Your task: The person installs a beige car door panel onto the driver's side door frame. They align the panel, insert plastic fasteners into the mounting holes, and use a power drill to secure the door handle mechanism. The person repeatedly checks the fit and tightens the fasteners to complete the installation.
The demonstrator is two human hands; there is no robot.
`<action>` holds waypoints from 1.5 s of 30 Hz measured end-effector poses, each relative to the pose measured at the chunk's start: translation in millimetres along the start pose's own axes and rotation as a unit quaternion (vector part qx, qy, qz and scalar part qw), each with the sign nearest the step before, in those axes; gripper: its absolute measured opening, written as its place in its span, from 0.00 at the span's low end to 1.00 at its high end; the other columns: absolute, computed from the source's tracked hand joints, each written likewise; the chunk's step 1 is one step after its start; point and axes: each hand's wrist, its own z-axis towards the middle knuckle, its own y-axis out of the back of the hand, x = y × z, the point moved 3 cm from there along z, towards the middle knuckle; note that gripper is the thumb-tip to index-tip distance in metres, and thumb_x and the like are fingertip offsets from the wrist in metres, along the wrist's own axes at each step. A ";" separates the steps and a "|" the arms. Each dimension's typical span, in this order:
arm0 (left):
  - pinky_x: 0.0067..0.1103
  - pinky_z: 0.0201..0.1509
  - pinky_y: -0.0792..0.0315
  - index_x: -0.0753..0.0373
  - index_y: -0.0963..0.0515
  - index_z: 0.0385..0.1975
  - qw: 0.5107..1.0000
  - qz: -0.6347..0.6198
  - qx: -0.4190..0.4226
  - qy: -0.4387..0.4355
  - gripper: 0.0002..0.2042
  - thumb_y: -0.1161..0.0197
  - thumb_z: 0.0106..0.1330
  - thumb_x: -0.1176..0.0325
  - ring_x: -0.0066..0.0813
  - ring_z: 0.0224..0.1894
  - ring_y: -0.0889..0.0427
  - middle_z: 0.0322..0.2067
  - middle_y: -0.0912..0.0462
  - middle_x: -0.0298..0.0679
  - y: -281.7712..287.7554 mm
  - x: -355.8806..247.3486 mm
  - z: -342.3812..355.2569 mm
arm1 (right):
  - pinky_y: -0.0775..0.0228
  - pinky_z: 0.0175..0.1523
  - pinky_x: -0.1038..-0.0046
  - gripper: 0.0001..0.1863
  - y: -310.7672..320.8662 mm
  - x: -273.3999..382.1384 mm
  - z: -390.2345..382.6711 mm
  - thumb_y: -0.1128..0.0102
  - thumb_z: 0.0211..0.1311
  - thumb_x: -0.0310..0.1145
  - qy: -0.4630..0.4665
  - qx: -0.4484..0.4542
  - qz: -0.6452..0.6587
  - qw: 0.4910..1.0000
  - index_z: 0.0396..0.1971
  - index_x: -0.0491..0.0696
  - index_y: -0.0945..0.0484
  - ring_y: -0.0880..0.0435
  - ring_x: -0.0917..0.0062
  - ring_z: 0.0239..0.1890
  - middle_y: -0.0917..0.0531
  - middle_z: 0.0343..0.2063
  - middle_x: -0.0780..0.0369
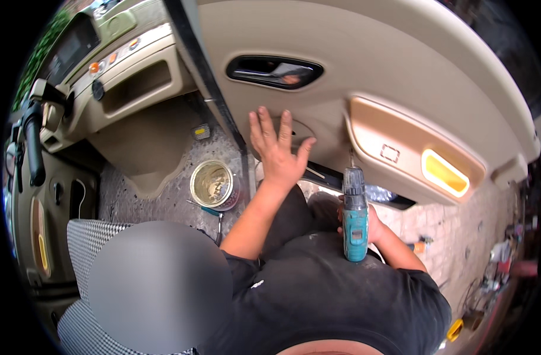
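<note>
My left hand (279, 155) lies flat with fingers spread against the beige door panel (377, 50), below the inner door handle (275, 72). In my right hand (374, 225) is a teal and grey cordless drill (355, 222), gripped by its handle, which the drill's body mostly hides. Its bit points away from me at the panel, close to the left end of the armrest pocket (394, 131). Whether the tip touches the panel I cannot tell. A lit yellow recess (445, 172) sits at the pocket's right end.
An open round tin (212, 183) stands on the vehicle floor (120, 183), with a teal-handled screwdriver (211, 211) beside it. Behind are the dashboard (134, 68) and a checked seat (96, 234), partly covered by a grey blur. Tools and cables lie on the paving (459, 236) at right.
</note>
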 end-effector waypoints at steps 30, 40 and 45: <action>0.58 0.76 0.64 0.70 0.64 0.78 0.990 0.012 0.019 0.139 0.72 0.24 0.46 0.31 0.63 0.81 0.69 0.79 0.66 0.63 -32.7 35.3 -20.2 | 0.22 0.47 0.69 0.20 -44.7 -18.6 -98.9 0.22 0.43 0.30 -0.093 -0.246 -0.100 0.960 0.39 0.48 0.20 0.16 0.71 0.39 0.17 0.36 0.60; 0.52 0.80 0.68 0.69 0.68 0.78 0.996 0.053 -0.006 0.069 0.71 0.22 0.50 0.36 0.62 0.80 0.72 0.78 0.71 0.64 -27.7 54.2 -23.1 | 0.24 0.50 0.56 0.24 -24.3 -125.1 -282.5 0.29 0.49 0.27 -0.311 -0.562 -0.359 0.677 0.49 0.43 0.21 0.17 0.52 0.44 0.15 0.38 0.50; 0.52 0.80 0.66 0.71 0.65 0.78 0.996 0.051 -0.008 0.075 0.68 0.23 0.52 0.37 0.64 0.80 0.67 0.78 0.68 0.66 -27.5 50.9 -21.7 | 0.24 0.52 0.52 0.16 -91.3 -193.8 -421.2 0.36 0.56 0.36 -0.681 -0.402 -0.264 0.552 0.44 0.47 0.22 0.13 0.51 0.42 0.13 0.38 0.50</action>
